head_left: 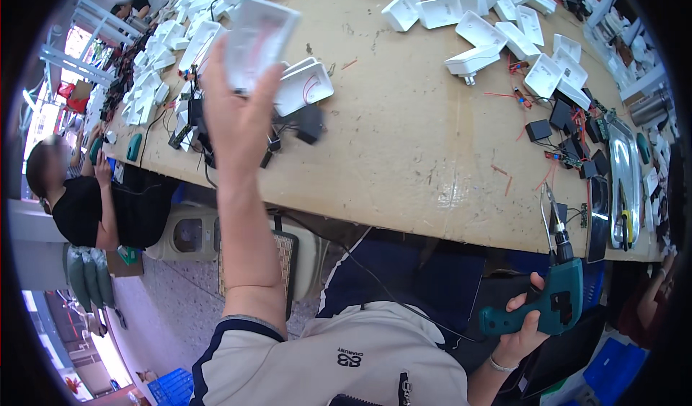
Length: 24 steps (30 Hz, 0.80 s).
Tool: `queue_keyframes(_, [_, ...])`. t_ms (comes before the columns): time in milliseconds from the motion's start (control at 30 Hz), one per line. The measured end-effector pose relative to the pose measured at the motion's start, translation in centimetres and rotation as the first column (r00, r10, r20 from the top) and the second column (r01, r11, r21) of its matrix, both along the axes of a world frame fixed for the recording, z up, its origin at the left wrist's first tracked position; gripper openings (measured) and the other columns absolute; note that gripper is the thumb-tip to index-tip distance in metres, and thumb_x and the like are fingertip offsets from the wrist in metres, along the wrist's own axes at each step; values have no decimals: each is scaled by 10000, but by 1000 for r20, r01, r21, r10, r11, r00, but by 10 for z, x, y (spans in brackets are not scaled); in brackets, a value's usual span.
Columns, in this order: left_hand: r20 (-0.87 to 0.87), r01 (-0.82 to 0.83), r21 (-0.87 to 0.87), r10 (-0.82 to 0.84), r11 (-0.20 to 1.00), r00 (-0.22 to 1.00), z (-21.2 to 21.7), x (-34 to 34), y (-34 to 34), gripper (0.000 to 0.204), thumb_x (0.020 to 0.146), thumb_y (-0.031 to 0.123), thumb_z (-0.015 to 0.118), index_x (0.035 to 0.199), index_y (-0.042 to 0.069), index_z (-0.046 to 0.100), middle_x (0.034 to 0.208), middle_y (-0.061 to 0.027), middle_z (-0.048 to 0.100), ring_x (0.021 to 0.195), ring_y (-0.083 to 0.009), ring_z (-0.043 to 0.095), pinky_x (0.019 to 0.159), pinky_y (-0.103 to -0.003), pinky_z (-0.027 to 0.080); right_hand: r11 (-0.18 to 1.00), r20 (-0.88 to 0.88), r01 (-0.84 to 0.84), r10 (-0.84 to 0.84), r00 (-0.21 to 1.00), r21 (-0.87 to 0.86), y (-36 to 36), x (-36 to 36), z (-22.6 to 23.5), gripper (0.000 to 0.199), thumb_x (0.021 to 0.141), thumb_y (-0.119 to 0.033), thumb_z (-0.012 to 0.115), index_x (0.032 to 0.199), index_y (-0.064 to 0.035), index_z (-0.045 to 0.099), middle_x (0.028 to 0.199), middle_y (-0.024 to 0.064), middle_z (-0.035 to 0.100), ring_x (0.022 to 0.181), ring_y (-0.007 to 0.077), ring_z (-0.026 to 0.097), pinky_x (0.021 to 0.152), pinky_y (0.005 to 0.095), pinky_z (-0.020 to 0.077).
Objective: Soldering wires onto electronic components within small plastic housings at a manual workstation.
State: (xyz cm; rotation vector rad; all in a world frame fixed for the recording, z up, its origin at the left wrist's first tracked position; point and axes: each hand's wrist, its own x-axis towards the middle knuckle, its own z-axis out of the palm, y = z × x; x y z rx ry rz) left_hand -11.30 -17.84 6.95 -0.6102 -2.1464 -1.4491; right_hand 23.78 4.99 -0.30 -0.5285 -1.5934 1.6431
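Observation:
My left hand [241, 114] is raised over the left part of the table, its fingers and thumb round a white plastic housing [263, 34] that is smeared by motion; reddish wires show inside it. Just beyond the hand lies another open white housing [306, 92] with a red wire in it. A small black box [310, 123], also blurred, is beside my wrist. At the table's front right edge, my right hand [525, 328] grips a green soldering gun [566, 298] by its handle. Its metal tip and thin feed tube point away over the table.
White housings [483, 31] are heaped along the far side. At right, black boxes with red wires [566, 125] lie by a metal tray [623, 182] holding yellow-handled pliers [625, 218]. A cord crosses my lap. A co-worker [79, 197] sits at left.

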Motion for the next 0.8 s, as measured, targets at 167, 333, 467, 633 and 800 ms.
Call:
queue_keyframes(167, [-285, -368, -569, 243, 735, 927, -7, -20, -16, 647, 752, 240, 688, 1266, -15, 391, 1151, -195, 443, 1111, -290, 421, 911, -461, 326, 1000, -19, 10, -10, 1000, -15, -3, -5, 0, 615, 850, -264, 612, 1292, 46, 318, 1154, 252, 509, 668, 140, 571, 541, 205, 479])
queue_keyframes(333, [-452, -555, -700, 323, 449, 831, -43, -31, -11, 660, 735, 290, 683, 1277, 39, 402, 1259, -206, 353, 1186, -336, 329, 919, -524, 256, 998, 0, 25, -25, 1000, -51, -1, -7, 3, 646, 833, -265, 636, 1302, 34, 310, 1138, 252, 518, 660, 143, 581, 531, 203, 481])
queue_keyframes(467, [-538, -552, -469, 273, 690, 797, -29, -23, 23, 658, 721, 288, 696, 1260, 31, 420, 1281, -232, 342, 1194, -375, 316, 929, -511, 261, 996, -21, 51, -53, 998, -75, 3, -9, 1, 645, 830, -259, 640, 1301, 35, 313, 1136, 259, 515, 668, 146, 587, 534, 208, 486])
queue_keyframes(633, [-210, 276, -386, -376, 880, 903, -26, -24, 128, 295, 764, 24, 578, 1056, 65, 594, 1112, -117, 542, 1035, -282, 507, 891, -403, 384, 995, -59, 21, -26, 998, -94, 7, -16, 3, 662, 821, -253, 650, 1294, 59, 308, 1133, 274, 512, 671, 157, 599, 551, 221, 506])
queue_keyframes(800, [-396, 73, -877, -801, 474, 450, -23, -73, 217, 407, 731, -5, 546, 1069, 212, 618, 1320, -24, 426, 1210, -200, 402, 895, -374, 390, 992, -53, 65, -71, 996, -110, 11, -8, 1, 674, 812, -250, 661, 1290, 68, 306, 1128, 274, 515, 671, 164, 608, 555, 229, 514])
